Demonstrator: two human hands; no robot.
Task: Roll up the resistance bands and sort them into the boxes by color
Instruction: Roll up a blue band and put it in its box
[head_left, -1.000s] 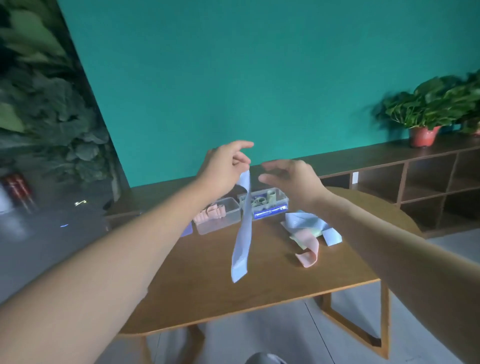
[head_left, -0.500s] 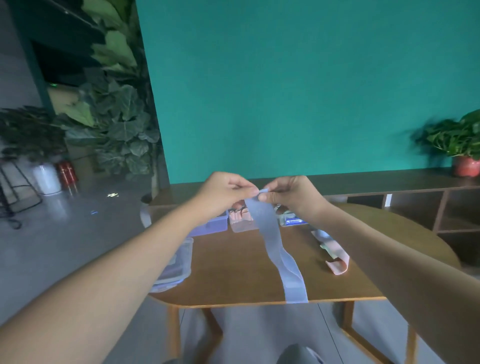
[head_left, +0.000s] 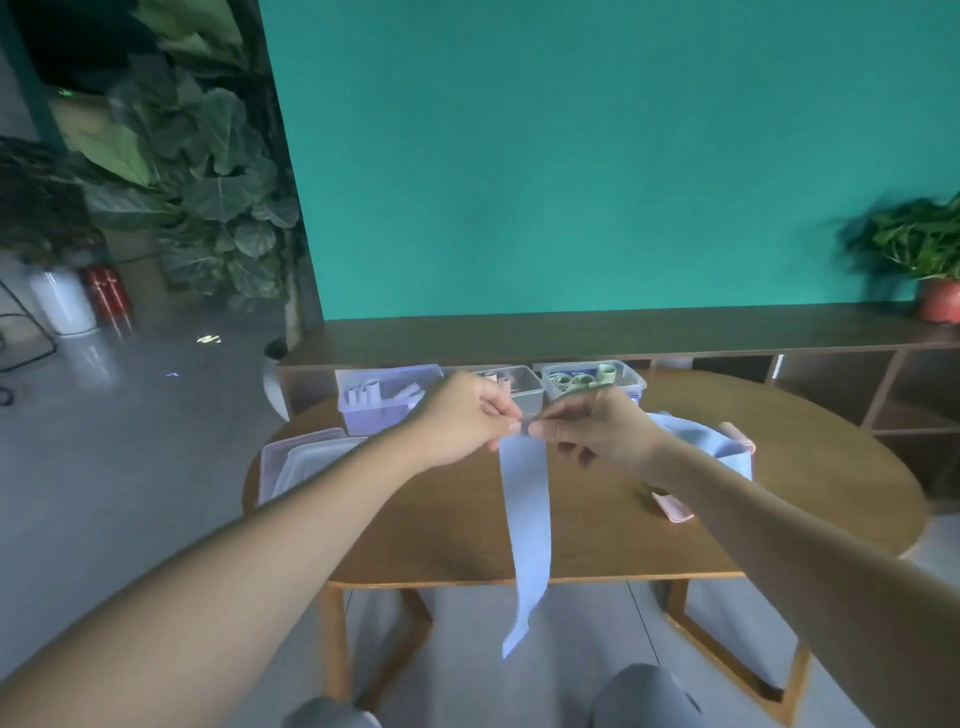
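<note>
Pinching the top end of the blue band (head_left: 524, 499) at frame centre, the left hand (head_left: 462, 418) and right hand (head_left: 597, 426) are now meeting on it, where a second ago only the left was holding; rolling is probably starting, its tail hanging past the table (head_left: 597, 535) edge.

Blue band (head_left: 525, 499) between both hands

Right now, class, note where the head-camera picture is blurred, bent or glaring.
Head view: the potted plant at far right is smeared by motion blur; the wide lens bows the forearms large at the bottom corners; a small glare spot shines on the floor; the blue band between both hands stays fairly sharp.
</note>
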